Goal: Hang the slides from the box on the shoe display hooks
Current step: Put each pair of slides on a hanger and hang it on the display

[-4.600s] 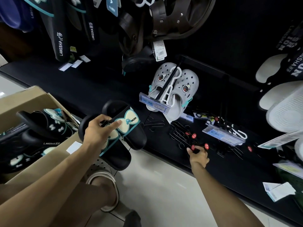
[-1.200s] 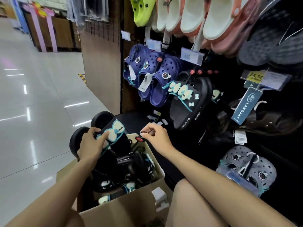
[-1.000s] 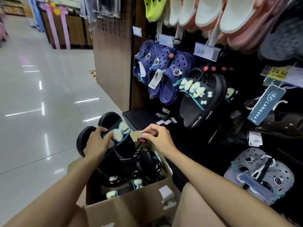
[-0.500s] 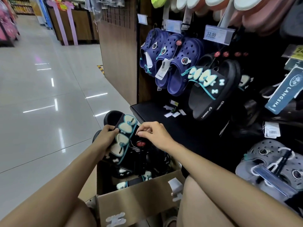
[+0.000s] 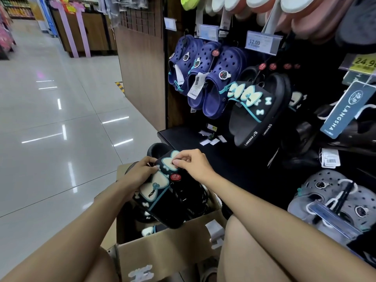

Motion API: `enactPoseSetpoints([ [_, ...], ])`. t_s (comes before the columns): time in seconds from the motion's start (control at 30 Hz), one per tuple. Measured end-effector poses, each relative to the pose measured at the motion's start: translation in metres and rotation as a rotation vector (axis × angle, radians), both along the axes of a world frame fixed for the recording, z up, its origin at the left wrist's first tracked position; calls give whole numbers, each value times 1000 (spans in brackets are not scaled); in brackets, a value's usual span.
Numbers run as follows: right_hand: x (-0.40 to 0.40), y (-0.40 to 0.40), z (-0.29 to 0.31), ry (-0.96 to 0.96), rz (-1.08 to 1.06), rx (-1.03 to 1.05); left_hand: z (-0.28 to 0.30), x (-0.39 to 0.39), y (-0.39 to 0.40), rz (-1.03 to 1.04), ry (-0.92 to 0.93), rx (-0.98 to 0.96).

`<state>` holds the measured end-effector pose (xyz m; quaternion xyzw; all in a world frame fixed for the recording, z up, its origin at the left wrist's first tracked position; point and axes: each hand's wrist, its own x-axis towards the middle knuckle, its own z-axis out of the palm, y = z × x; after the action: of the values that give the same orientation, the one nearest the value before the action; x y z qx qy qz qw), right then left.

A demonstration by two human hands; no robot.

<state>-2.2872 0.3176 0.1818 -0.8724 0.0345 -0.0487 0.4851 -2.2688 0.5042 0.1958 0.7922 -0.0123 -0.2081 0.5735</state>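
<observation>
My left hand grips a pair of black slides with pale bow trim, held above the open cardboard box. My right hand pinches a black hanger clip with a red round tag against the top slide's strap. More black slides lie inside the box. A matching pair of black bow slides hangs on a display hook to the upper right.
Navy clogs hang left of the black slides, grey clogs low on the right, pale slides along the top. A black shelf ledge juts out behind the box. Tiled aisle floor lies to the left. My knees flank the box.
My view swung from the lower shelf to the box and rack. My right hand brought a red-tagged hanger clip from the shelf to the slides held in my left hand.
</observation>
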Motion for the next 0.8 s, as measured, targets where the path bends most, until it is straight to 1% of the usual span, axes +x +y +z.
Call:
enactPoseSetpoints([
  [0.2,-8,-4,3,49,56,81,0,3,-3,-51,-36,61],
  [0.4,-12,-7,5,55,101,153,-5,7,-9,-78,-86,77],
  [0.63,-11,-8,7,55,86,164,-8,9,-18,3,-124,53],
  [0.8,-12,-4,8,16,52,134,-12,13,-22,70,-106,57],
])
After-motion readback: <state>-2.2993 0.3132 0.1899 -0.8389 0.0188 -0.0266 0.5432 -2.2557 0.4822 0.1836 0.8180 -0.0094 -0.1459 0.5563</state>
